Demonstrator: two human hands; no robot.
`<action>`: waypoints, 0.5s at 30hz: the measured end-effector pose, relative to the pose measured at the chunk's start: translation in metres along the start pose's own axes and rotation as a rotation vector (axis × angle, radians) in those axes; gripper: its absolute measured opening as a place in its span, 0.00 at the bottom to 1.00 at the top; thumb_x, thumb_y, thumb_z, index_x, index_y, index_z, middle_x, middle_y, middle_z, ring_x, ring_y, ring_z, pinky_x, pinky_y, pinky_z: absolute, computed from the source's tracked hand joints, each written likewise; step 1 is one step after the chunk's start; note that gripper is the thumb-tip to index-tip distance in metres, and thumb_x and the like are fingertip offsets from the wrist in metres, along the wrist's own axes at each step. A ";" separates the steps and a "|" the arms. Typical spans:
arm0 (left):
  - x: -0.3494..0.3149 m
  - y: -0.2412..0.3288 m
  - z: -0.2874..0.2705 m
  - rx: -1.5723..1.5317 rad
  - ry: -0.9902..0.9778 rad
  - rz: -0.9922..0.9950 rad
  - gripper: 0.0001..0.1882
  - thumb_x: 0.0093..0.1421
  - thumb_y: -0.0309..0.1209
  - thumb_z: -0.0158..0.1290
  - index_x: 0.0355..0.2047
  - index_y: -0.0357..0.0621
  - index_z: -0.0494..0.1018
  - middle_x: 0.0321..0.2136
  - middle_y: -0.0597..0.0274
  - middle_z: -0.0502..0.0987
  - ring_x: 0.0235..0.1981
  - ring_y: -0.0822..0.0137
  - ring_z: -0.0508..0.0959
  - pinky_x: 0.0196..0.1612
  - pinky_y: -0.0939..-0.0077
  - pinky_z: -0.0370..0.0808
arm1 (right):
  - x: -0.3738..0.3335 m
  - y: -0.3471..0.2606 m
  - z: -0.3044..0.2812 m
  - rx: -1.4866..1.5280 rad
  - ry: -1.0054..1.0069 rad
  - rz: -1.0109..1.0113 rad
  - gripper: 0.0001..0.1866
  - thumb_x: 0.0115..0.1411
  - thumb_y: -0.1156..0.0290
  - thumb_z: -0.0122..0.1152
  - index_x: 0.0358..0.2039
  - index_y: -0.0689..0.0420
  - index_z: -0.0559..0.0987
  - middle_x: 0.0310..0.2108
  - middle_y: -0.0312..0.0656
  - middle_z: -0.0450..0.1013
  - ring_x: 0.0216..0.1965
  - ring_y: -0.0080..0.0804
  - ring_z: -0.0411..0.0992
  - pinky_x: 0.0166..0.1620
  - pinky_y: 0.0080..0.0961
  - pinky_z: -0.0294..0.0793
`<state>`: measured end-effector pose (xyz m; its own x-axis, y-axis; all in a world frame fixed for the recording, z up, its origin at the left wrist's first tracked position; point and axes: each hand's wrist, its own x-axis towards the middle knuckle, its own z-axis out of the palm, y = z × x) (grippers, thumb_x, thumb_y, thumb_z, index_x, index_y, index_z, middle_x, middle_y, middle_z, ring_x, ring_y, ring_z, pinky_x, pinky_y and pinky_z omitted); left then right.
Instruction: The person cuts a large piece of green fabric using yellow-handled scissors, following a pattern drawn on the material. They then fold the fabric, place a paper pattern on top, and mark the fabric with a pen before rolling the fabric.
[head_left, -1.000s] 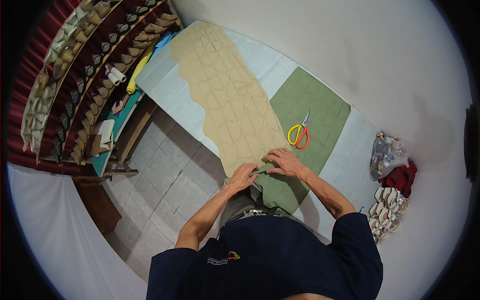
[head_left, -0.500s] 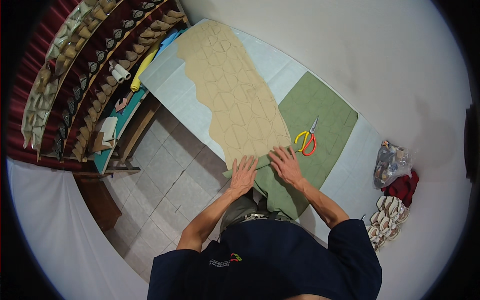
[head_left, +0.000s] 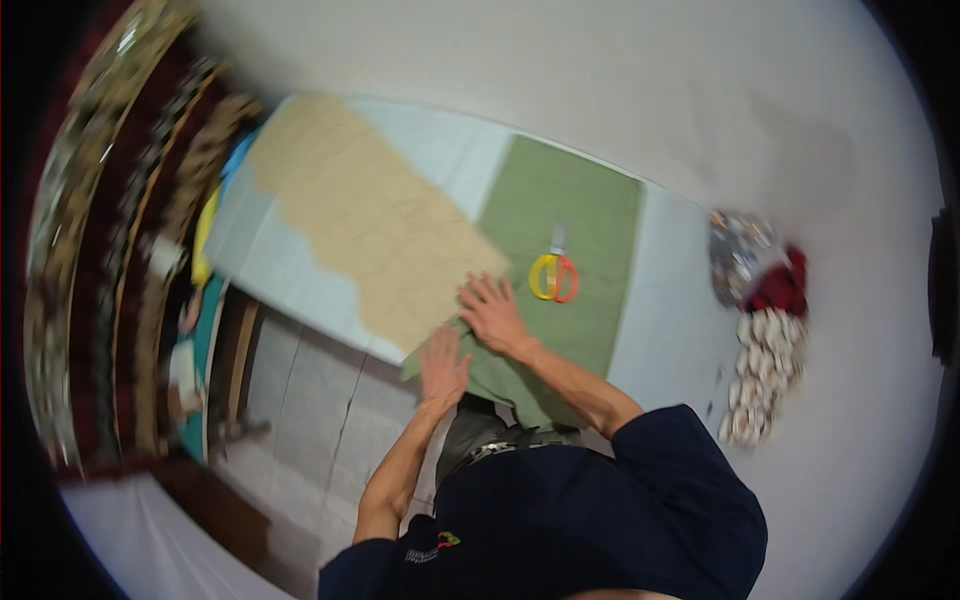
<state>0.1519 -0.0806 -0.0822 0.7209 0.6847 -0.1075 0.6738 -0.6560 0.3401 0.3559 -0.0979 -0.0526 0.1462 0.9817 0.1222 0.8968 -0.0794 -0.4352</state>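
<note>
Pressing both palms flat on the cloth at the table's near edge.

Left hand (head_left: 443, 365) is spread open on the green fabric sheet (head_left: 560, 250) where it droops over the edge, gripping nothing; right hand (head_left: 492, 312) lies open just beside it, fingers splayed where the tan patterned fabric strip (head_left: 370, 225) meets the green. Yellow-and-orange handled scissors (head_left: 553, 275) sit near the right hand on the green. Pale blue table (head_left: 670, 300) underneath, blurry shelves further left.
</note>
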 end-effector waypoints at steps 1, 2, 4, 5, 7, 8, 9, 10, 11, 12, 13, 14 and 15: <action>0.006 -0.006 -0.002 0.016 -0.013 -0.016 0.38 0.70 0.46 0.49 0.74 0.42 0.54 0.74 0.48 0.54 0.76 0.47 0.50 0.73 0.36 0.44 | -0.005 -0.004 -0.006 0.020 0.021 0.076 0.28 0.72 0.53 0.49 0.67 0.51 0.69 0.73 0.49 0.55 0.74 0.54 0.51 0.72 0.62 0.46; 0.011 -0.011 -0.004 0.021 -0.018 -0.016 0.39 0.70 0.48 0.48 0.74 0.43 0.53 0.74 0.48 0.53 0.76 0.48 0.49 0.74 0.37 0.43 | -0.016 -0.006 -0.012 0.045 0.043 0.144 0.28 0.72 0.53 0.50 0.67 0.52 0.70 0.73 0.50 0.56 0.74 0.54 0.52 0.72 0.62 0.46; 0.025 -0.024 -0.009 0.042 -0.032 -0.007 0.40 0.70 0.51 0.47 0.75 0.43 0.51 0.75 0.49 0.52 0.77 0.49 0.48 0.74 0.38 0.41 | -0.051 -0.005 -0.013 0.079 0.108 0.234 0.27 0.72 0.53 0.50 0.66 0.52 0.70 0.73 0.50 0.56 0.73 0.54 0.52 0.73 0.60 0.47; 0.033 -0.030 -0.011 0.051 -0.044 0.006 0.40 0.70 0.51 0.47 0.75 0.43 0.51 0.75 0.50 0.51 0.77 0.49 0.47 0.74 0.38 0.41 | -0.067 -0.003 -0.015 0.094 0.149 0.273 0.27 0.71 0.54 0.50 0.66 0.52 0.71 0.72 0.50 0.57 0.73 0.54 0.53 0.73 0.59 0.48; 0.045 -0.033 -0.021 0.069 -0.074 -0.002 0.42 0.70 0.51 0.49 0.75 0.43 0.50 0.76 0.49 0.50 0.77 0.48 0.46 0.75 0.39 0.40 | -0.107 0.000 -0.020 0.092 0.188 0.373 0.26 0.70 0.55 0.53 0.64 0.52 0.72 0.72 0.50 0.58 0.72 0.54 0.55 0.72 0.57 0.51; 0.051 -0.035 -0.025 0.069 -0.033 0.023 0.41 0.69 0.50 0.50 0.75 0.43 0.51 0.74 0.46 0.52 0.75 0.47 0.49 0.74 0.39 0.44 | -0.124 0.003 -0.025 0.102 0.205 0.412 0.25 0.70 0.55 0.54 0.63 0.52 0.73 0.71 0.50 0.59 0.71 0.54 0.56 0.71 0.57 0.53; 0.055 -0.037 -0.029 0.067 0.003 0.043 0.41 0.68 0.49 0.51 0.74 0.43 0.53 0.72 0.44 0.55 0.74 0.46 0.53 0.72 0.39 0.48 | -0.148 0.013 -0.028 0.088 0.315 0.516 0.24 0.68 0.57 0.57 0.61 0.53 0.76 0.68 0.50 0.62 0.69 0.54 0.59 0.69 0.56 0.56; 0.056 -0.041 -0.032 0.064 0.044 0.049 0.41 0.68 0.48 0.53 0.74 0.42 0.54 0.71 0.42 0.57 0.72 0.44 0.56 0.71 0.39 0.51 | -0.176 0.028 -0.028 0.076 0.420 0.607 0.22 0.66 0.59 0.59 0.58 0.53 0.78 0.66 0.51 0.66 0.67 0.55 0.62 0.68 0.55 0.59; 0.058 -0.043 -0.035 0.045 0.029 0.039 0.40 0.67 0.47 0.54 0.73 0.42 0.56 0.68 0.41 0.59 0.69 0.44 0.59 0.68 0.39 0.54 | -0.203 0.046 -0.027 0.019 0.548 0.755 0.20 0.65 0.61 0.61 0.55 0.54 0.80 0.62 0.51 0.70 0.65 0.55 0.65 0.66 0.54 0.61; 0.059 -0.046 -0.038 0.028 0.020 0.020 0.39 0.66 0.45 0.56 0.72 0.41 0.58 0.65 0.40 0.62 0.66 0.44 0.62 0.65 0.39 0.58 | -0.233 0.069 -0.028 -0.036 0.673 0.894 0.18 0.63 0.62 0.63 0.51 0.55 0.82 0.58 0.52 0.73 0.63 0.56 0.67 0.65 0.53 0.63; 0.056 -0.050 -0.043 0.015 0.016 -0.019 0.38 0.66 0.44 0.57 0.71 0.40 0.60 0.63 0.39 0.64 0.63 0.44 0.65 0.63 0.40 0.61 | -0.266 0.099 -0.035 -0.207 0.670 0.862 0.17 0.65 0.67 0.61 0.51 0.62 0.80 0.53 0.55 0.75 0.60 0.54 0.69 0.64 0.50 0.64; 0.051 -0.055 -0.043 0.002 0.088 0.018 0.34 0.65 0.40 0.57 0.67 0.39 0.64 0.54 0.39 0.68 0.53 0.44 0.70 0.54 0.43 0.66 | -0.299 0.129 -0.040 -0.181 0.662 1.039 0.16 0.65 0.68 0.60 0.49 0.64 0.80 0.54 0.55 0.75 0.60 0.56 0.69 0.64 0.49 0.64; 0.048 -0.057 -0.045 -0.066 0.042 -0.002 0.31 0.65 0.39 0.56 0.65 0.39 0.66 0.52 0.38 0.71 0.51 0.42 0.71 0.54 0.44 0.67 | -0.330 0.160 -0.042 -0.407 0.664 1.113 0.17 0.67 0.68 0.58 0.52 0.64 0.78 0.55 0.56 0.74 0.60 0.54 0.69 0.64 0.48 0.65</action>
<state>0.1410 0.0044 -0.0647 0.7109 0.6999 -0.0696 0.6623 -0.6328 0.4011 0.4691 -0.4421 -0.1248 0.9362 0.1062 0.3350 0.2147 -0.9275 -0.3062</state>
